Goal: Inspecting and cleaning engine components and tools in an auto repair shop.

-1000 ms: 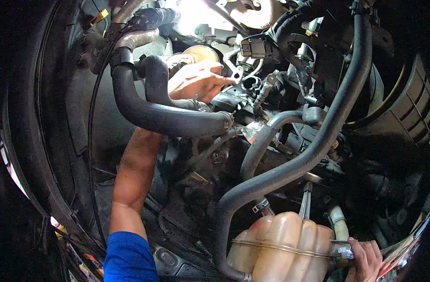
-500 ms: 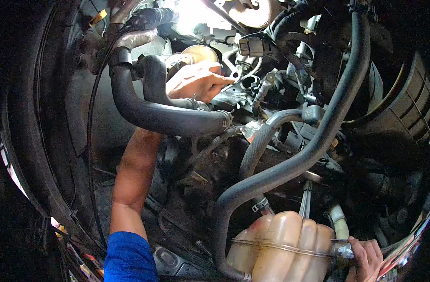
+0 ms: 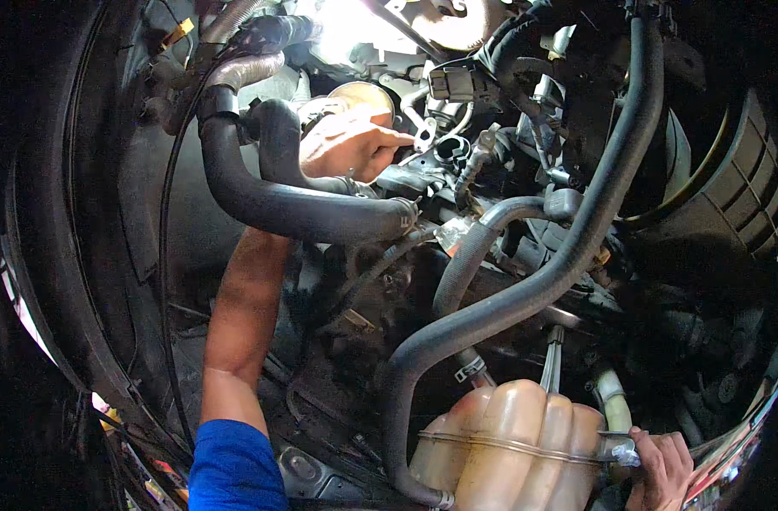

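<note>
My left hand is deep in an engine bay, its arm passing beneath a thick black curved hose. The index finger is stretched out to the right, while the other fingers look curled. Its tip is at the edge of a small metal eyelet; I cannot tell if they touch. A round tan part sits just behind the hand. At the lower right, my right hand has its fingers bent and close together beside a yellowed plastic coolant tank. A shiny clear piece lies by its fingertips; what the fingers grip is hidden.
A long black hose winds across the right half down to the tank. A ribbed hose, a grey electrical connector and an open opening with a hose clamp nearby crowd the middle. A ribbed black housing stands at right.
My left index fingertip has shifted slightly left and up, staying near the metal eyelet. My right hand has hardly moved.
</note>
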{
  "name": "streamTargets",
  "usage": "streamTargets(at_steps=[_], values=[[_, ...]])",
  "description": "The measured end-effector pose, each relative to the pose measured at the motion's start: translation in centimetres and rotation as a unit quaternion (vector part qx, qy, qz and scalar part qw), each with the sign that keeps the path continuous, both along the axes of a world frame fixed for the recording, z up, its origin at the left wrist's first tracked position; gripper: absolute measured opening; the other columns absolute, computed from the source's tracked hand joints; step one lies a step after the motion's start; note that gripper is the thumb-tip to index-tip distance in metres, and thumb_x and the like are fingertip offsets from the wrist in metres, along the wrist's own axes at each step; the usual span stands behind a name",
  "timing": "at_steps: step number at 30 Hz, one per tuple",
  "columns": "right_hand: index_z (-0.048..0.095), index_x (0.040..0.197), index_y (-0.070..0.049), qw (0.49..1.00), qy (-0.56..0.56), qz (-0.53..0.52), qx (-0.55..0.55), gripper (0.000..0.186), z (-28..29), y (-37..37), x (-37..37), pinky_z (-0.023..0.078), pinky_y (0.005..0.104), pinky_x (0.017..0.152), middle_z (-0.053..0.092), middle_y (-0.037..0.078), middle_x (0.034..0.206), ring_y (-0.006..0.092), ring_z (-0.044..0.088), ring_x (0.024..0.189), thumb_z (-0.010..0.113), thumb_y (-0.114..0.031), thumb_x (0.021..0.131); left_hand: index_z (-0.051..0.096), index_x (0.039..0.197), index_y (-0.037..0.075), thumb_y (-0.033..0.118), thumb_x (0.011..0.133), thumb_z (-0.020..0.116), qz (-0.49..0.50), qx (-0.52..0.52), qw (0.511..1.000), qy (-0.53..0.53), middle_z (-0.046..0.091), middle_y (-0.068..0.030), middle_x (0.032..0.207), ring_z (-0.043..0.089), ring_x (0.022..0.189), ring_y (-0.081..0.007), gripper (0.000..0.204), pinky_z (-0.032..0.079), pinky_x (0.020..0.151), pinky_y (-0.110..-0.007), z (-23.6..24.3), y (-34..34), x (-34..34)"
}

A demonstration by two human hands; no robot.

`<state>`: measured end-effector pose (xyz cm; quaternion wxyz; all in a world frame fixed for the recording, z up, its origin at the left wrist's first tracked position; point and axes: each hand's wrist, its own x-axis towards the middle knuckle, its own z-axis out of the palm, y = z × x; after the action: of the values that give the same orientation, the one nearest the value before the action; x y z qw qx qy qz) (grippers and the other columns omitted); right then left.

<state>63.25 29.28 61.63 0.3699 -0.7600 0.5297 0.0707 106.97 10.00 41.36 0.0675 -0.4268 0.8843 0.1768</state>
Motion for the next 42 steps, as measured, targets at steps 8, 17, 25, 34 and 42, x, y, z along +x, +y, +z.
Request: streamTargets(at_steps=[8, 17, 25, 34, 42], values=[[0.061, 0.12, -0.001, 1.0, -0.001, 0.013, -0.012, 0.048, -0.1, -0.1, -0.1, 0.05, 0.0445, 0.074, 0.063, 0.019, 0.097, 0.0375, 0.06, 0.084, 0.05, 0.011, 0.074, 0.072, 0.114, 0.018, 0.012, 0.082, 0.062, 0.004, -0.001, 1.0, 0.021, 0.064, -0.0101, 0.081, 0.065, 0.071, -0.0252, 0.033, 0.052, 0.065, -0.037, -0.6, 0.2, -0.1], [0.06, 0.12, -0.002, 1.0, -0.006, 0.01, -0.007, 0.046, -0.2, 0.1, -0.2, 0.049, 0.0447, 0.074, 0.063, 0.018, 0.096, 0.0374, 0.06, 0.083, 0.051, 0.011, 0.077, 0.073, 0.109, 0.019, 0.014, 0.085, 0.062, 0.027, -0.052, 0.998, 0.035, 0.061, -0.0094, 0.084, 0.064, 0.08, -0.0262, 0.027, 0.05, 0.072, -0.037, 0.2, -0.2, -0.7], [0.06, 0.121, -0.003, 1.0, 0.0, 0.006, 0.005, 0.045, 0.0, 0.0, -0.2, 0.049, 0.0445, 0.073, 0.063, 0.018, 0.097, 0.0371, 0.06, 0.084, 0.053, 0.011, 0.079, 0.07, 0.114, 0.019, 0.017, 0.09, 0.06, 0.064, -0.056, 0.994, 0.069, 0.06, -0.0095, 0.088, 0.063, 0.084, -0.0281, 0.027, 0.049, 0.076, -0.039, -0.6, -0.2, -1.5], [0.059, 0.122, -0.001, 1.0, -0.007, 0.015, 0.007, 0.047, -0.1, -0.1, -0.5, 0.05, 0.0456, 0.074, 0.063, 0.02, 0.101, 0.0391, 0.06, 0.086, 0.049, 0.009, 0.076, 0.068, 0.118, 0.018, 0.014, 0.088, 0.061, 0.028, -0.077, 0.996, 0.021, 0.062, -0.0094, 0.095, 0.062, 0.093, -0.0296, 0.031, 0.05, 0.082, -0.041, -0.2, -0.2, -1.6], [0.06, 0.121, -0.002, 1.0, 0.002, 0.007, 0.021, 0.049, -0.1, 0.0, -0.5, 0.049, 0.0453, 0.077, 0.063, 0.019, 0.101, 0.0387, 0.059, 0.088, 0.049, 0.007, 0.075, 0.068, 0.115, 0.017, 0.016, 0.09, 0.058, 0.038, -0.123, 0.99, 0.048, 0.062, -0.011, 0.093, 0.064, 0.089, -0.0292, 0.028, 0.051, 0.079, -0.042, -0.6, 0.1, -1.9]])
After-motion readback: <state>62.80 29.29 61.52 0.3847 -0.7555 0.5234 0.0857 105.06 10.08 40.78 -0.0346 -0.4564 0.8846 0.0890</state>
